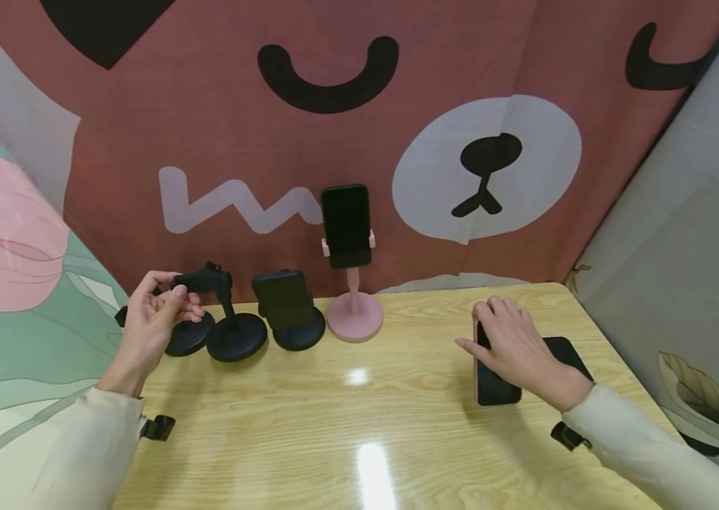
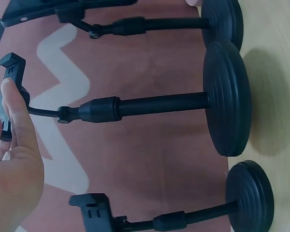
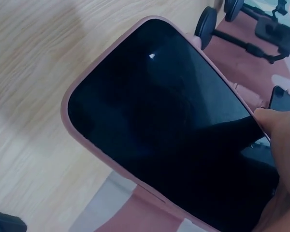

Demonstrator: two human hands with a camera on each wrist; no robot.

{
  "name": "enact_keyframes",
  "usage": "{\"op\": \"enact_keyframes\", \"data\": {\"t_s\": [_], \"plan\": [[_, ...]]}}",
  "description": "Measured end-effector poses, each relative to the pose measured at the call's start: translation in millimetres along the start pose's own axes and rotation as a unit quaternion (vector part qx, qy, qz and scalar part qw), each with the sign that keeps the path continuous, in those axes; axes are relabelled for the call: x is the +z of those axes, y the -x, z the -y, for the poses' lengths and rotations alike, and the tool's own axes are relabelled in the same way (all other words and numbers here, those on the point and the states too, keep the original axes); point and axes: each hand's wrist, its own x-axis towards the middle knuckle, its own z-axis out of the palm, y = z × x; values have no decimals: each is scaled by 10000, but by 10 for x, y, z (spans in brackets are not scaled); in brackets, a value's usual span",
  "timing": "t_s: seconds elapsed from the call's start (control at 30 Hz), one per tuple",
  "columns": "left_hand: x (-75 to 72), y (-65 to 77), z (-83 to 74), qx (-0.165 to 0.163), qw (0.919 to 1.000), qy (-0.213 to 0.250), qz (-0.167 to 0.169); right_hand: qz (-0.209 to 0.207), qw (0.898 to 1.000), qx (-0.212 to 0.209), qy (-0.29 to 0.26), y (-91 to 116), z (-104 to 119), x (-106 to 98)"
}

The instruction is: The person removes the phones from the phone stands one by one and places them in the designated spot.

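On the left, my left hand holds the clamp of a black phone stand between thumb and fingers. This clamp carries no phone, and the stand's round base rests on the table. At the right, my right hand grips a phone in a pink case by its edges. The phone is raised off the table with its dark screen showing. Some of its screen is covered by the hand in the head view. A second phone lies on the table beside the right wrist.
Another black stand with a bare clamp stands at the far left. Right of the held stand, a black stand bears a phone. Beyond it a pink stand holds a phone. A bear-print curtain hangs behind the table.
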Motion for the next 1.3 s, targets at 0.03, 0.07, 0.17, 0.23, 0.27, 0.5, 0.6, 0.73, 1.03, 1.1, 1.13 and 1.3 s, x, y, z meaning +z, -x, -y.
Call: {"op": "enact_keyframes", "data": {"t_s": [0.03, 0.07, 0.17, 0.23, 0.27, 0.5, 0.6, 0.73, 1.03, 1.1, 1.13, 1.3], "plan": [[-8, -9, 15, -6, 10000, -24, -8, 44, 10000, 22, -7, 2, -22, 6], [-15, -17, 29, -8, 10000, -49, -12, 78, 10000, 37, -16, 4, -44, 16], [-40, -36, 75, -13, 10000, -74, -20, 166, 9998, 98, -55, 7, -112, 45], [-55, -49, 106, -17, 9999, -107, -22, 219, 9996, 130, -77, 9, -154, 64], [-62, -56, 121, -20, 9999, -106, -17, 245, 9996, 145, -87, 8, -174, 74], [-97, -106, 217, -5, 10000, -82, 3, 452, 9987, 233, -107, 1, -272, 133], [-108, -125, 253, -1, 10000, -51, 5, 529, 9982, 262, -117, 1, -299, 149], [-119, -145, 295, 13, 10000, -57, 12, 659, 9974, 288, -90, 2, -343, 169], [-131, -190, 350, -43, 9999, -111, 47, 933, 9950, 331, -98, 1, -432, 193], [-134, -199, 356, -69, 9998, -148, 77, 966, 9947, 341, -89, 0, -451, 205], [-134, -203, 357, -80, 9998, -156, 91, 981, 9945, 347, -85, -1, -460, 212], [-133, -210, 361, -119, 9995, -242, 173, 1056, 9938, 344, -85, 0, -502, 235]]}}
